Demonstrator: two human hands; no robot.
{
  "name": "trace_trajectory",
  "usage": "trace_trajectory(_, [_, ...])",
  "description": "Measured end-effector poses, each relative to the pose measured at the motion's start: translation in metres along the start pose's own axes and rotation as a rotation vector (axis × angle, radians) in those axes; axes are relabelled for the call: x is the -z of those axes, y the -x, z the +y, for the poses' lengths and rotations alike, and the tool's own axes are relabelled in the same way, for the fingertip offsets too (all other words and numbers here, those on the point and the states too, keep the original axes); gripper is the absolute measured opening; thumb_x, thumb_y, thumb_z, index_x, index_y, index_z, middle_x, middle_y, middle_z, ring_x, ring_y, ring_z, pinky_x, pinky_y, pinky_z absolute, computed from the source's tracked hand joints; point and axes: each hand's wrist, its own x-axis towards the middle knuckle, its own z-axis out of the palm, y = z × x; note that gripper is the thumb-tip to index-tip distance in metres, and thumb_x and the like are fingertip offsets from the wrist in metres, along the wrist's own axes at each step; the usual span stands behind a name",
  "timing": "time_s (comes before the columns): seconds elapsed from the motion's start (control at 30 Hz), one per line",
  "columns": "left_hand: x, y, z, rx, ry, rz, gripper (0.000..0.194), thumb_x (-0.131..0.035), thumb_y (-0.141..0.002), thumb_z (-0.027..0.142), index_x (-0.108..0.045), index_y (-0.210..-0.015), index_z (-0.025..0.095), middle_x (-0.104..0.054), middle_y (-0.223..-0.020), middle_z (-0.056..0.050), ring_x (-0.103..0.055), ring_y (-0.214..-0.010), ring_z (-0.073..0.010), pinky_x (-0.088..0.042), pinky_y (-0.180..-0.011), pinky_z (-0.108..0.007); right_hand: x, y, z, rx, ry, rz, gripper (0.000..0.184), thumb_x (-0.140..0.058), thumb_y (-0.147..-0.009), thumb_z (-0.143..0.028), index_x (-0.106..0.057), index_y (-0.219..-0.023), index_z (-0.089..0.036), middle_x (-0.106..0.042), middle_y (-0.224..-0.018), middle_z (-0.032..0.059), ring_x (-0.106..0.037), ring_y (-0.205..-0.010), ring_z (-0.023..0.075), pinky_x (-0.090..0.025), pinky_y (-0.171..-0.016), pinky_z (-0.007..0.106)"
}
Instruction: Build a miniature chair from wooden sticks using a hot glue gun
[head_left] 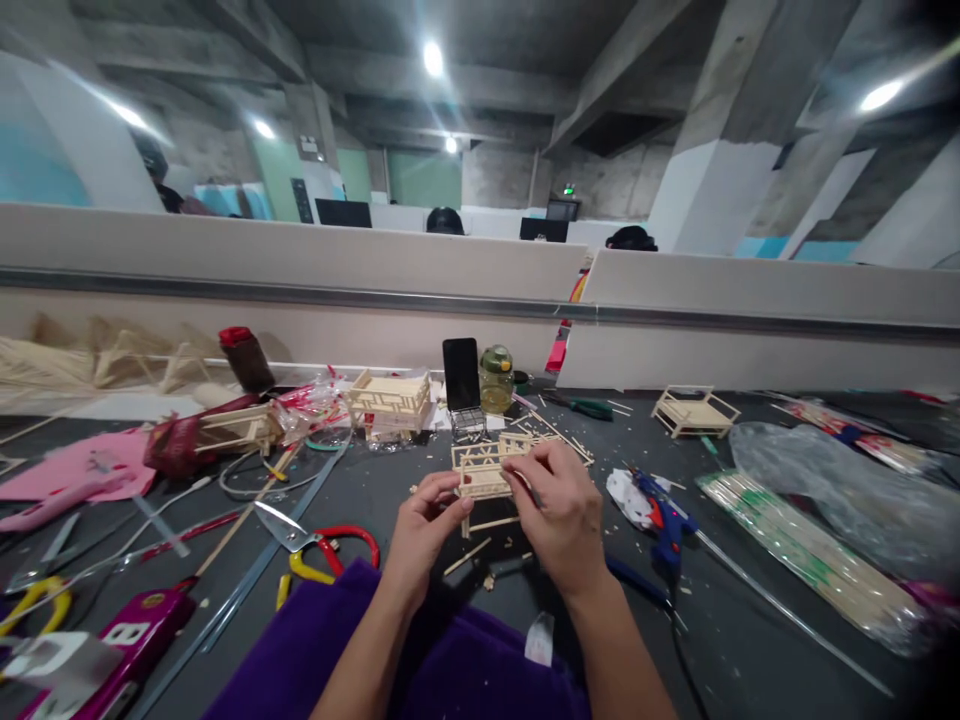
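Observation:
A small furniture model made of thin wooden sticks (480,484), with a slatted flat part and a railed back, is held just above the dark table. The thumb and fingers of my left hand (420,530) are closed on its left end. At its right end, my right hand (561,510) has thumb and forefinger pinched together against the frame; whatever is between those fingertips is hidden. Loose stick pieces (466,556) lie beneath the model, and more cut sticks (564,436) are scattered behind it. A purple cloth (300,650) spreads below my forearms.
Red-and-yellow-handled scissors (349,545) lie left of my hands; a blue glue gun (671,525) is on the right. Behind stand a phone (461,373), a green bottle (496,380) and another stick model (390,398). Bagged sticks (810,550) lie far right. A partition (300,250) borders the table.

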Motion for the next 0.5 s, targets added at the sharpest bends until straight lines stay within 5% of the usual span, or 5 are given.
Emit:
trace_trajectory(0.2, [-0.004, 0.003, 0.004, 0.004, 0.059, 0.005, 0.031, -0.080, -0.068, 0.034, -0.075, -0.093, 0.018, -0.066, -0.101, -0.008, -0.062, -0.087, -0.0181, -0.048, -0.079, -0.027, -0.021, -0.003, 0.010, 0.143, 0.094, -0.031, 0.017, -0.054, -0.092, -0.019, -0.070, -0.088, -0.022, -0.054, -0.085, 0.0052, -0.047, -0.083, 0.0201, -0.038, -0.073, 0.032])
trace_trajectory(0.5, [-0.003, 0.001, 0.002, 0.005, 0.043, -0.006, 0.029, -0.079, -0.069, 0.034, -0.075, -0.093, 0.017, -0.064, -0.104, -0.008, -0.060, -0.092, -0.0200, -0.048, -0.079, -0.027, -0.032, 0.000, 0.016, 0.160, 0.117, -0.051, 0.014, -0.056, -0.091, -0.020, -0.070, -0.093, -0.021, -0.055, -0.085, 0.0055, -0.046, -0.083, 0.0209, -0.036, -0.075, 0.034])
